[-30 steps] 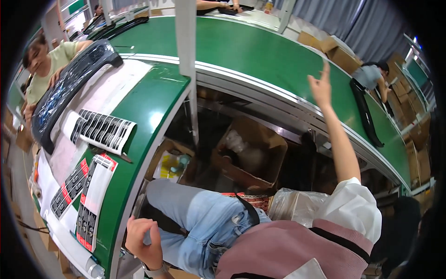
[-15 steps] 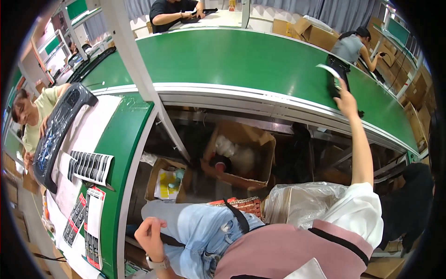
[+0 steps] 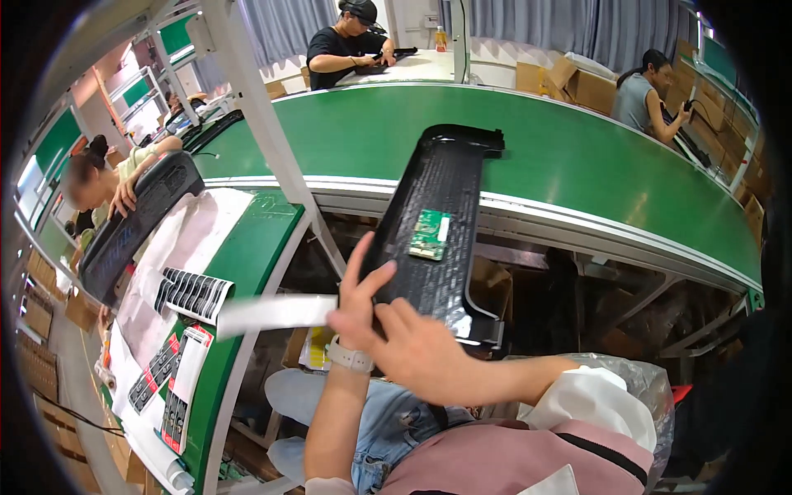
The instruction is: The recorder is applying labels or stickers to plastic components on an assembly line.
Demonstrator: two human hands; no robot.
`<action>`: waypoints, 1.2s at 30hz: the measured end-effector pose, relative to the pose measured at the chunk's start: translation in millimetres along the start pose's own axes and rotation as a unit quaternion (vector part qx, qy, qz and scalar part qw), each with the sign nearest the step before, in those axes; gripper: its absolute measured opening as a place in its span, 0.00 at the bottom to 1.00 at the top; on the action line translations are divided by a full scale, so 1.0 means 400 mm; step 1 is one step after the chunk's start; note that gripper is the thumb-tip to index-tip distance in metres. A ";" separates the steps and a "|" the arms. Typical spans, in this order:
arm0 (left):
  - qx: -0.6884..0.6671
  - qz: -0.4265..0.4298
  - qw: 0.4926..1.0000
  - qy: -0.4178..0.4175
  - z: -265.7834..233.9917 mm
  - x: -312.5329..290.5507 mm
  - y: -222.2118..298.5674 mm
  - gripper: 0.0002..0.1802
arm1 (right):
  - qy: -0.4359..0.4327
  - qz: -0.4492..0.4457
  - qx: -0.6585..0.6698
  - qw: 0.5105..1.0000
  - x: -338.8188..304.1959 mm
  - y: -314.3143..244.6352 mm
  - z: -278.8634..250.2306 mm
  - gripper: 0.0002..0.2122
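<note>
In front of me, a long black plastic housing [image 3: 437,186] lies tilted, its far end over the green belt and its near end past the edge. A green circuit board [image 3: 430,234] rests on its ridged face. My left hand [image 3: 356,293] is beside the housing's left edge, index finger and thumb raised, its other fingers curled around the end of a white strip [image 3: 276,314]. That strip stretches left, blurred by motion. My right hand [image 3: 425,351] crosses the near end of the housing, its bent fingers against my left hand. Whatever those fingers pinch is hidden.
A green conveyor [image 3: 561,173] runs across beyond the housing. On the side table [image 3: 268,239] at left are label sheets [image 3: 194,294]. A co-worker there handles another black housing [image 3: 140,223]. A metal post [image 3: 268,132] rises between table and conveyor. Two more people work behind.
The black housing has come from the right of the conveyor to the middle in front of me. My left hand has risen from my lap, and my right hand has moved left to meet it.
</note>
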State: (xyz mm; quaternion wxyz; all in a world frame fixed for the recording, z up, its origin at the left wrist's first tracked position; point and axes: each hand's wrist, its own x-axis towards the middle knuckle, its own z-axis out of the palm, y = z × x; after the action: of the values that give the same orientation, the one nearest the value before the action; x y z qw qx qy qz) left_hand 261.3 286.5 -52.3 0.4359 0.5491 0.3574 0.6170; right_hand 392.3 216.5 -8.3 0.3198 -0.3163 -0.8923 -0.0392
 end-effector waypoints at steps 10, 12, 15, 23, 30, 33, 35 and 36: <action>0.186 0.024 0.979 0.082 -0.274 -0.311 0.249 0.33 | 0.104 -0.094 -0.091 0.986 0.118 0.073 -0.099 0.31; 0.256 0.101 0.961 0.014 -0.415 -0.423 0.288 0.30 | 0.145 -0.173 -0.115 0.968 0.167 0.079 -0.079 0.31; 0.268 0.129 0.954 -0.035 -0.440 -0.545 0.387 0.28 | 0.101 -0.331 -0.002 0.938 0.187 0.047 -0.059 0.26; 0.504 -0.056 0.848 0.154 -0.445 -0.792 0.426 0.33 | 0.116 -0.392 0.200 0.891 0.156 -0.091 0.302 0.14; 0.563 -0.198 0.719 0.357 -0.381 -0.931 0.182 0.33 | -0.029 -0.356 0.326 0.876 0.101 -0.185 0.517 0.20; 0.545 -0.163 0.724 0.389 -0.387 -0.920 0.193 0.25 | -0.242 -0.293 0.404 0.832 0.159 -0.247 0.394 0.30; 0.494 -0.171 0.755 0.396 -0.397 -0.913 0.212 0.16 | -0.245 -0.245 0.538 0.768 0.149 -0.285 0.379 0.27; 0.459 -0.170 0.766 0.417 -0.398 -0.914 0.213 0.15 | -0.263 -0.247 0.540 0.760 0.148 -0.301 0.369 0.27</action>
State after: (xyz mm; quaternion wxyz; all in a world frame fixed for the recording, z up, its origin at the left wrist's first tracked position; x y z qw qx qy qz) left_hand 97.6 -78.8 -130.3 0.0372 0.3027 0.8321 0.4632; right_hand 205.5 192.6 -74.1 0.1694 0.1421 -0.8617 0.4567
